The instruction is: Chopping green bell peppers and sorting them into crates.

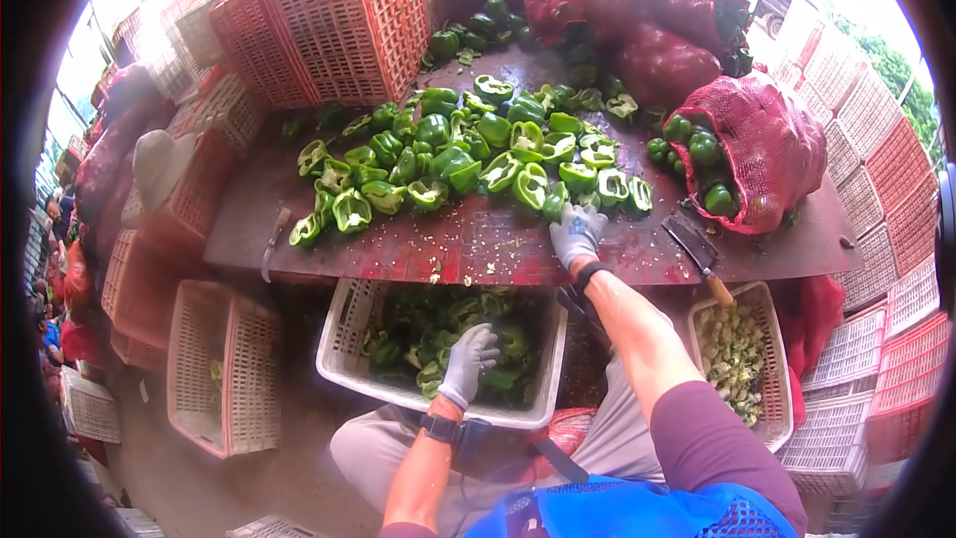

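halved green peppers point(458, 171): one heap on the desk point(378, 257), overlapped past counting, seemingly left to handle; one pepper crate point(337, 339), below, held more, apparently done. scrap crate point(787, 379): one. net bag point(772, 154) of whole peppers point(704, 149), open, seemingly uncut: one. knife point(272, 246): one. cleaver point(695, 247): one. right hand point(580, 234) met the heap's near edge; left hand point(470, 364) hung half-curled over the pepper crate; neither grip's hold could be told.
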Available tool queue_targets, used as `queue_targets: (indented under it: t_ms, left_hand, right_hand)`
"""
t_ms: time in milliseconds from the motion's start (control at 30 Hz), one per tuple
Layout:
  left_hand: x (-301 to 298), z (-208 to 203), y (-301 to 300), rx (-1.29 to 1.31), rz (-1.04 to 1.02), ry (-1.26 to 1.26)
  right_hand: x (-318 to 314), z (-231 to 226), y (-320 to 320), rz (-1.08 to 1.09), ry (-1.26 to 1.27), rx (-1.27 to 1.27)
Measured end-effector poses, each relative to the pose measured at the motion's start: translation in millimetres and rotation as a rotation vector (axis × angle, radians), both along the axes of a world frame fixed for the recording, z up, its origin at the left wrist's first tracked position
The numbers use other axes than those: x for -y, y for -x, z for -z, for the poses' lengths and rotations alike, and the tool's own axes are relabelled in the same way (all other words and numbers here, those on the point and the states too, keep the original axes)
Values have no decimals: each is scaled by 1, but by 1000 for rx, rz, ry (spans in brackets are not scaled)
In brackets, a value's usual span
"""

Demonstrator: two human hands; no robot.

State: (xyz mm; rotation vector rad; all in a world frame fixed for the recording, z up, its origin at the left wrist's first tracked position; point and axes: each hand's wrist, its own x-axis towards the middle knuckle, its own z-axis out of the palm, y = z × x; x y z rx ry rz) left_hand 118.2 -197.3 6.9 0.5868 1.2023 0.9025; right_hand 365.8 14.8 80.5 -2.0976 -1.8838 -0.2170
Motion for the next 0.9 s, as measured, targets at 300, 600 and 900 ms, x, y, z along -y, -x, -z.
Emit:
queue_targets:
  t_ms: [300,600,900]
  left_hand:
    - [-16,-13,-25,425,-119,8]
    - [-75,15,-22,435,-222,-223]
    - [-70,31,-12,-288,-203,-197]
  right_hand:
    - [88,21,25,-756,-241,111]
    - [118,22,72,-813,-194,-183]
    - [46,-17,53,-816,211,136]
